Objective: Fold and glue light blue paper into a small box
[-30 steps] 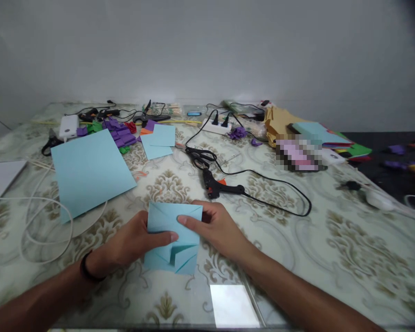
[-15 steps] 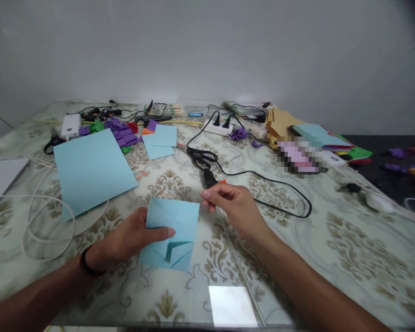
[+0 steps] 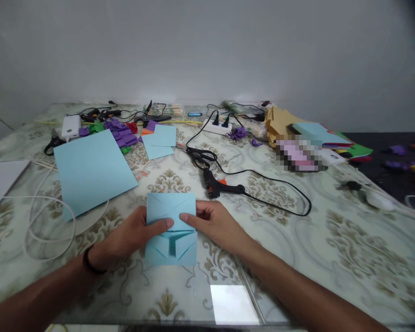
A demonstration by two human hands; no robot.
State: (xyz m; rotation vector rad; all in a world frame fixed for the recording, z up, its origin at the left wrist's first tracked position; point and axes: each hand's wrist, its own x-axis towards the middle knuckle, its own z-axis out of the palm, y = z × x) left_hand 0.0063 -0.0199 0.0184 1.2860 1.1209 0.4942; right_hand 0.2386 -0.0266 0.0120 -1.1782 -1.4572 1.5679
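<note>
A folded light blue paper (image 3: 171,205) is held between my two hands above the table's near part. Its lower half shows creased flaps standing slightly apart, with a dark gap between them. My left hand (image 3: 138,230) grips the left edge, thumb lying across the front. On the right edge, my right hand (image 3: 214,223) pinches the same paper with its thumb on top and the fingers curled behind. Just beyond my right hand lies a black glue gun (image 3: 224,186) with an orange trigger, its cord looping to the right.
A large blue sheet (image 3: 95,168) lies left, near a looped white cable (image 3: 74,226). Smaller blue pieces (image 3: 164,136), purple paper strips (image 3: 121,133) and scissors (image 3: 53,142) sit further back. A white power strip (image 3: 217,127) stands behind the glue gun. Stacked coloured paper (image 3: 323,133) is at right.
My right hand has moved down and left from beside the glue gun onto the paper's right edge. The paper is turned straighter, and the glue gun is now uncovered.
</note>
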